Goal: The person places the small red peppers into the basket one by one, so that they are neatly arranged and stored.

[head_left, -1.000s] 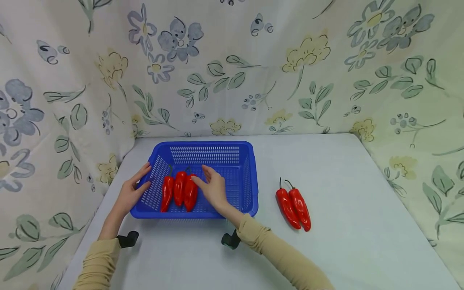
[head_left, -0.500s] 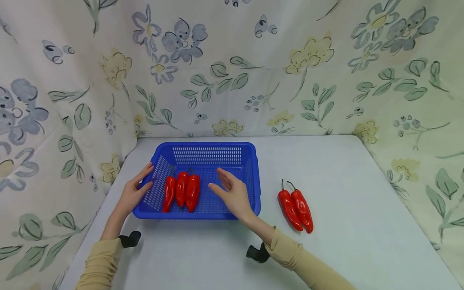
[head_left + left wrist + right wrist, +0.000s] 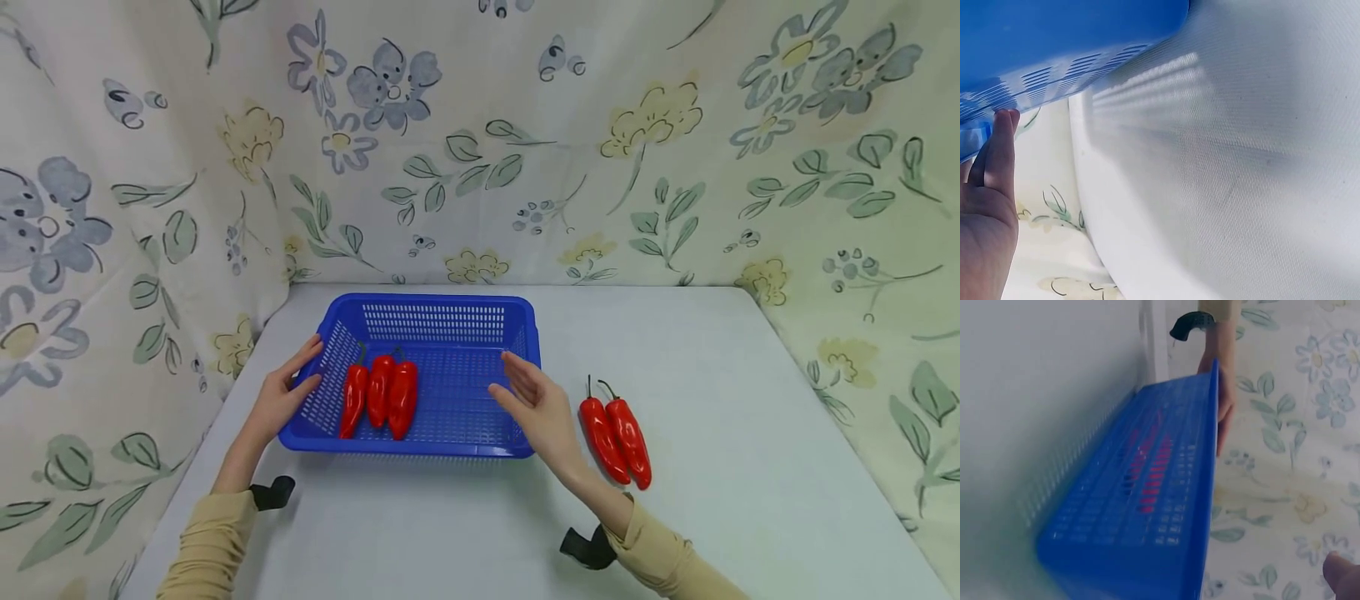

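The right hand (image 3: pixel 542 412) has just moved away from the three peppers (image 3: pixel 380 390) inside the blue basket (image 3: pixel 405 447); one second ago it was at the rightmost of them, and now it is over the basket's right side, near the front corner; it is rather wide, with the thumb apart from the fingers, and it holds nothing. The left hand (image 3: pixel 277 402) has stayed at the basket's left edge; its fingers are almost straight, with the thumb spread from them, and they touch the edge without carrying any pepper. The three peppers lie side by side in the left half of the basket, with stems toward the far side, and their arrangement looks the same as a second ago; the two peppers (image 3: pixel 604 442) lie together on the table (image 3: pixel 720 400), to the right of the basket, also unchanged. For the work, this seems to mean that the handling of the rightmost pepper in the basket is finished, and that the right hand is free; no pepper is in the air.
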`<state>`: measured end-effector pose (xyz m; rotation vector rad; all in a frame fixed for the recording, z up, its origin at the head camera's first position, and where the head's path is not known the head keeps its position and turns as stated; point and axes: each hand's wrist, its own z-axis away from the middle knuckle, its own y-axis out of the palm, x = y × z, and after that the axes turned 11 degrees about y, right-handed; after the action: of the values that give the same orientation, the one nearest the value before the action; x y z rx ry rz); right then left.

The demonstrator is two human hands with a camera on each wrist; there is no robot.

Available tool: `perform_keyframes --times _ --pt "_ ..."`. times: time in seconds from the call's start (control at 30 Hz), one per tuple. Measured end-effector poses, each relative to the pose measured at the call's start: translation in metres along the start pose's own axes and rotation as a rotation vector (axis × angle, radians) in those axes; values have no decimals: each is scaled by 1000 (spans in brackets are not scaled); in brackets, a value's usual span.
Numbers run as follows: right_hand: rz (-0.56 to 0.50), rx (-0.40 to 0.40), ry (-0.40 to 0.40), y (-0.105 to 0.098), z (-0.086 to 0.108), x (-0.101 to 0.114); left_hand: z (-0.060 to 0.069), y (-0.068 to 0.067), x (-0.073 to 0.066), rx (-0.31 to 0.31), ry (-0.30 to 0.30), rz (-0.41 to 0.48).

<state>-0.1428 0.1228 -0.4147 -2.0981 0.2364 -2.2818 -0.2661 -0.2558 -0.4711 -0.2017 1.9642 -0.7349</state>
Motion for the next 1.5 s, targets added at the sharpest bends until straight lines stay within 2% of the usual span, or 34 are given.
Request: perform_keyframes --times 0.27,0.43,0.73,0.97,1.2,1.5 --pt "29 -87 44 -47 4 -5 -2 -1 -1 6 -13 -6" --pt "36 -141 46 -71 9 -10 -3 -1 -1 11 -8 -15" --pt "211 -260 41 -111 19 -25 -2 0 -8 9 -18 21" --pt "261 -302 119 -126 20 -42 0 -1 -6 -10 -1 24" --pt "363 -330 231 -135 21 -63 0 0 -1 -3 5 38" --pt "416 -262 387 -145 23 -78 1 0 -1 -9 -1 40"
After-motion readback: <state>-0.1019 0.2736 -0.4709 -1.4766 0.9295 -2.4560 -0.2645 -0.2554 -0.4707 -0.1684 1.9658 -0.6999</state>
